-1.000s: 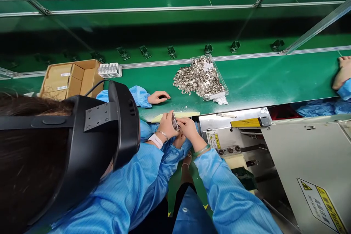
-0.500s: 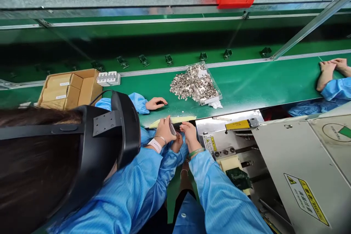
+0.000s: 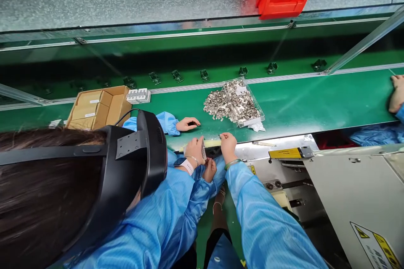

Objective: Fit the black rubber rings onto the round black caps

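Observation:
My left hand, with a watch and a bangle on the wrist, grips a thin plate with rows of dark teeth or slots, held nearly upright. My right hand, wearing a green bangle, is raised over the bench edge, thumb and forefinger pinched on a tiny dark piece too small to name. Just below the plate is a co-worker's hand, its fingertips close to the plate's lower end. The co-worker's other hand rests on the green bench. A yellowish sheet lies partly hidden behind my left hand.
A clear tray and a heap of small metal parts lie on the bench. At left stand a cardboard box and stacked white cards. The co-worker's headset is close at left; a machine stands at right.
My right hand has moved up and away from the plate, its fingers now pinched together. My left hand keeps hold of the plate. The view has shifted, so the bench sits lower and further right.

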The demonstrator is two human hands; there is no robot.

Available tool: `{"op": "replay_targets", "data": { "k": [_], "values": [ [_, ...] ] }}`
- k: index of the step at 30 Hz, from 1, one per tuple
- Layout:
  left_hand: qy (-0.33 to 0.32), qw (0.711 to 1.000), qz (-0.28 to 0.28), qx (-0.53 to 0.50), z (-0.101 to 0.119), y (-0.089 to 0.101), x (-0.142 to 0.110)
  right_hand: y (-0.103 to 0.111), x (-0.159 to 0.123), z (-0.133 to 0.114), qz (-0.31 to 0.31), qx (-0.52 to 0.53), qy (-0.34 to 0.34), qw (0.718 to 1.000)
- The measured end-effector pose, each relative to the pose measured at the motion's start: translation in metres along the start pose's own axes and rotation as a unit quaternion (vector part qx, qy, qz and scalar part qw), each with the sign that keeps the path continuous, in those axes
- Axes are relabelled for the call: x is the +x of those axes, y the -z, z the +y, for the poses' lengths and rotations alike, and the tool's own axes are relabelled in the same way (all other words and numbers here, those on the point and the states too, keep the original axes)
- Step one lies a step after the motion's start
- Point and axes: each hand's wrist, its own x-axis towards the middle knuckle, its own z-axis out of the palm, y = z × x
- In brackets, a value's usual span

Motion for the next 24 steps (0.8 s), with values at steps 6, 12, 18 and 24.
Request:
{"op": "replay_targets", "data": {
  "k": [6, 12, 18, 24],
  "values": [
    [0.002, 1.0, 0.007, -0.016, 0.0, 0.003, -0.002, 0.005, -0.001, 0.002, 0.003, -0.053, 0.025, 0.998],
    [0.008, 0.999, 0.014, -0.031, -0.001, 0.001, -0.003, 0.003, 0.002, 0.004, -0.016, -0.039, 0.029, 0.999],
    [0.001, 0.998, 0.018, -0.057, -0.004, 0.0, -0.001, -0.006, -0.035, 0.01, -0.138, 0.068, -0.026, 0.988],
    [-0.024, 0.996, 0.013, -0.088, 0.006, -0.005, -0.003, -0.016, -0.052, 0.007, -0.271, 0.173, -0.02, 0.947]
  ]
}}
